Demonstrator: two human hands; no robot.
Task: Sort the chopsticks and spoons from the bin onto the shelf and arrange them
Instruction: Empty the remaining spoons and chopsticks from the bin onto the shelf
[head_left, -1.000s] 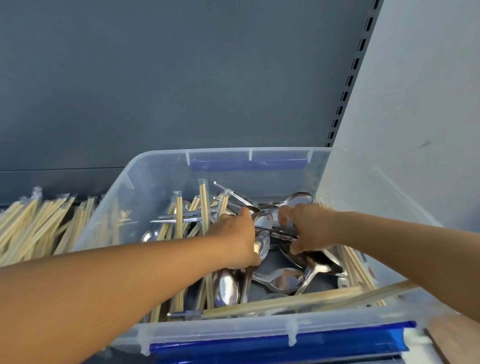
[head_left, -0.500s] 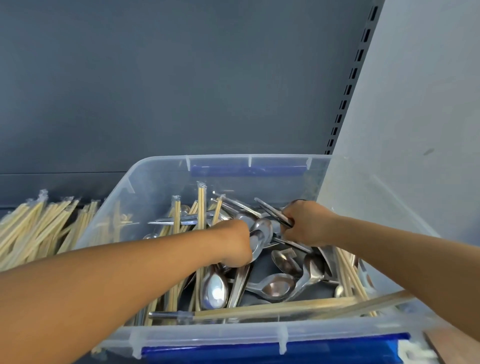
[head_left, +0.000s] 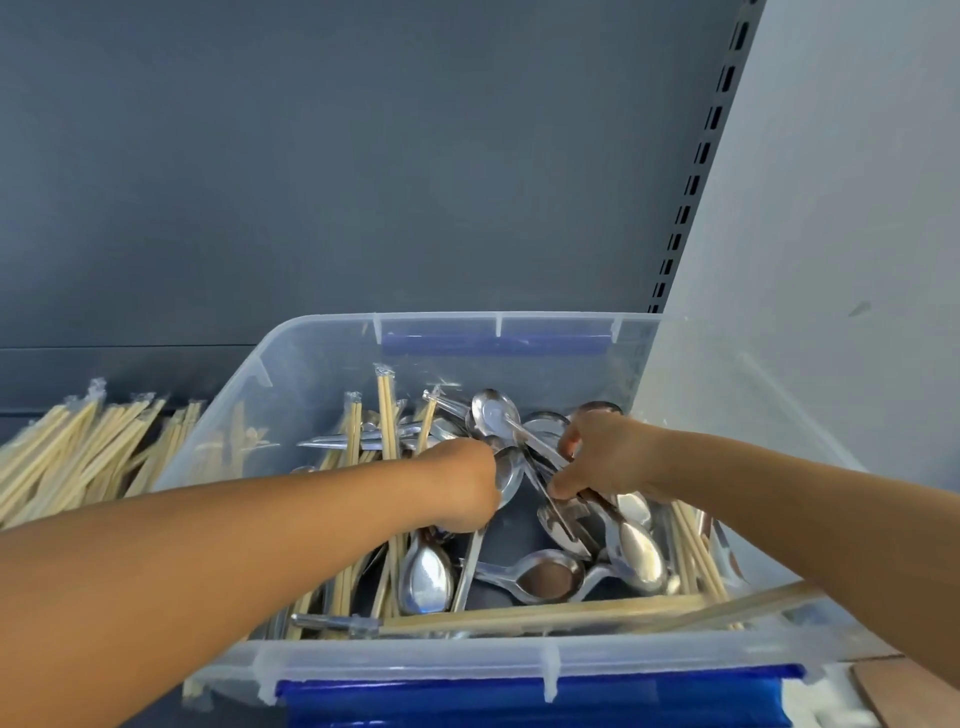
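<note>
The spoons (head_left: 545, 571) lie heaped in the right half of the clear bin (head_left: 291, 374), bowls and handles crossing one another over the dark floor of the bin. Your right hand (head_left: 608, 457) is curled round several spoon handles, thumb and fingers pinching them; one raised spoon (head_left: 493, 413) stands out of that grip, its bowl up and to the left of your knuckles, its handle running down into your fingers. Your left hand (head_left: 467, 486) is down among the cutlery just left of that bundle, fingers curled under and out of sight; a spoon bowl lies against it, but you cannot be judged from this view to be holding it or only touching it. Wrapped chopsticks (head_left: 384, 410) stand and lean in the left half of the bin, behind and beneath your left wrist, and one pair (head_left: 545, 613) lies crosswise along the near wall. Outside the bin, to its left, a pile of wrapped chopsticks (head_left: 78, 452) rests on the shelf (head_left: 104, 369) against the dark back panel (head_left: 363, 156). A blue latch (head_left: 519, 696) sits on the near rim.
</note>
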